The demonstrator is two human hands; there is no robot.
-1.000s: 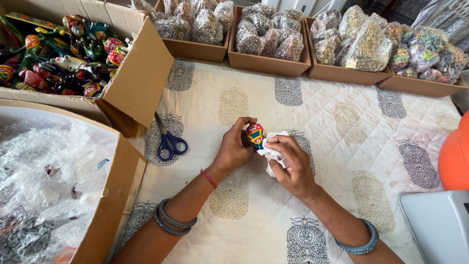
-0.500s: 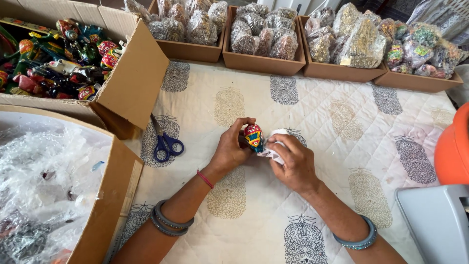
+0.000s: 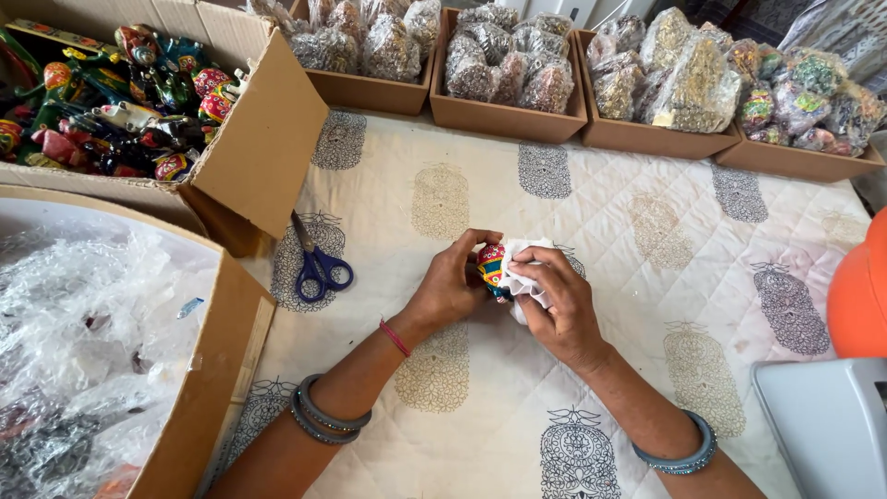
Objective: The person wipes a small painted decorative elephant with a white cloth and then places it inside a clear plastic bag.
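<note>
My left hand (image 3: 453,286) grips a small, brightly painted figurine (image 3: 492,267) in red, yellow and blue. A crumpled piece of white wrapping paper (image 3: 528,266) is pressed against the figurine's right side by my right hand (image 3: 558,305). Both hands meet over the middle of a cream quilted cloth (image 3: 647,259) printed with grey and tan motifs. Grey bangles circle both wrists, and a thin red thread sits on the left one.
Blue-handled scissors (image 3: 316,263) lie left of my hands. A cardboard box of colourful painted figurines (image 3: 120,92) stands at the top left, and a box of clear plastic wrap (image 3: 83,342) at the lower left. Several trays of bagged items (image 3: 508,69) line the far edge. A grey device (image 3: 822,420) sits at the lower right, with an orange object (image 3: 859,296) above it.
My hands have kept their place on the cloth. The white paper has come further around the figurine, hiding more of its right side.
</note>
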